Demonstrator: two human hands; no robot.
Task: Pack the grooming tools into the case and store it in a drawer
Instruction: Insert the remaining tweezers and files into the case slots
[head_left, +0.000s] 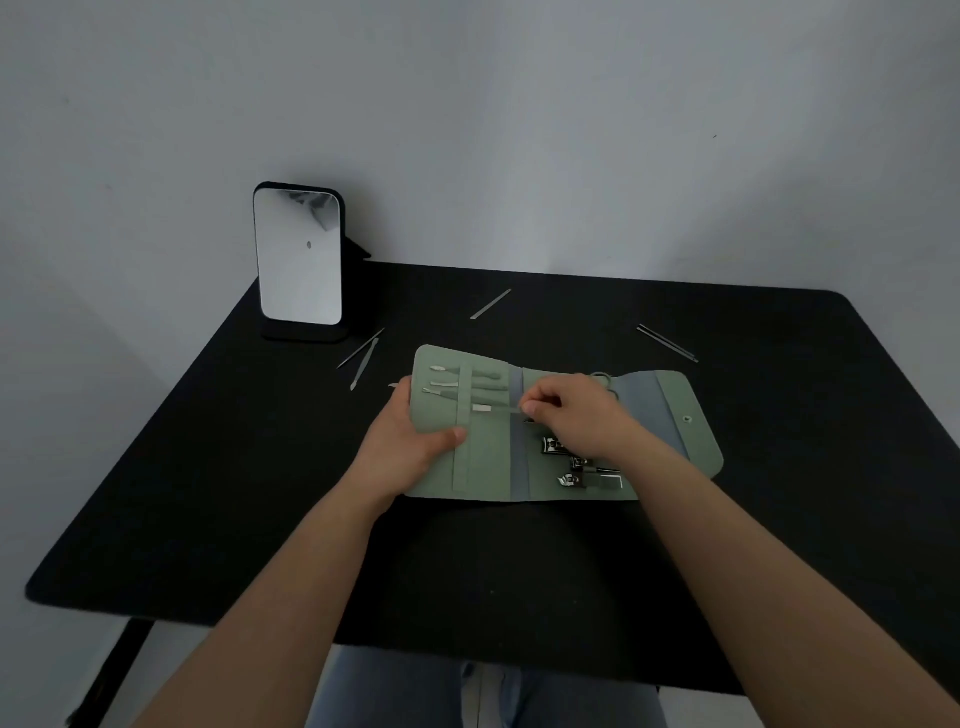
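Apparently right hand (576, 415) pinches tool (491, 409) over case (488, 457).

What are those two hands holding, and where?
The left hand grips the green case by its left edge. The right hand pinches a thin metal tool at its right end.

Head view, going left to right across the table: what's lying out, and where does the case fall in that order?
Standing mirror → two thin tools beside it → open green case with left hand and right hand on it → paired thin tools far right.
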